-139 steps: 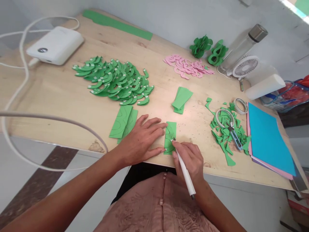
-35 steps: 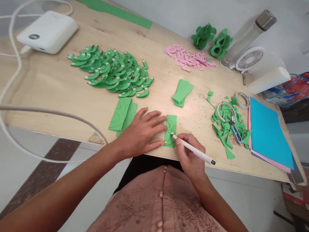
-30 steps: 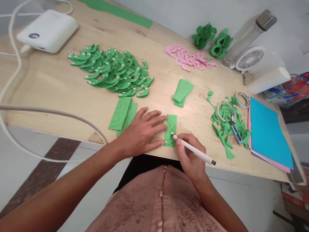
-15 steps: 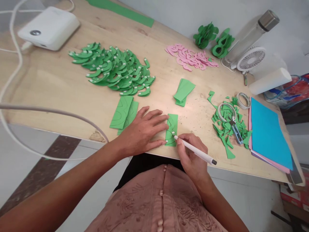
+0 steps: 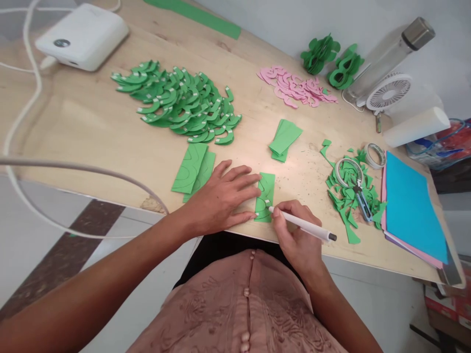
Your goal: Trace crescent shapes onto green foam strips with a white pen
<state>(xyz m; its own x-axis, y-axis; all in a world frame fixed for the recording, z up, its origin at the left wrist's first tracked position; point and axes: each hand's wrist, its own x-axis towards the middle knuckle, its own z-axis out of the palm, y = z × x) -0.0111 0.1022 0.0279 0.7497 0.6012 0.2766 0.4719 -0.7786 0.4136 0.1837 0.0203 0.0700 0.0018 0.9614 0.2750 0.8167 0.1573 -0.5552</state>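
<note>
A small green paper rectangle (image 5: pixel 268 184) with curved pen lines lies near the front edge of the wooden table (image 5: pixel 88 132). My left hand (image 5: pixel 221 198) lies flat beside it, fingers spread, fingertips pressing its left edge. My right hand (image 5: pixel 296 235) is closed on a white pen (image 5: pixel 305 228) whose tip touches the lower right part of the rectangle.
Two marked green rectangles (image 5: pixel 193 169) lie left of my hand; blank green ones (image 5: pixel 285 138) behind. A heap of green curved cutouts (image 5: pixel 180 103), pink cutouts (image 5: pixel 296 89), green scraps with scissors (image 5: pixel 362 203) and tape rolls (image 5: pixel 375 155), coloured sheets (image 5: pixel 412 211), fan (image 5: pixel 388 92), bottle (image 5: pixel 390 59), white device (image 5: pixel 83 37) with cables.
The pen has swung from pointing back toward me to lying out to the right, its tip still on the rectangle. My left hand stays put. The view has shifted slightly.
</note>
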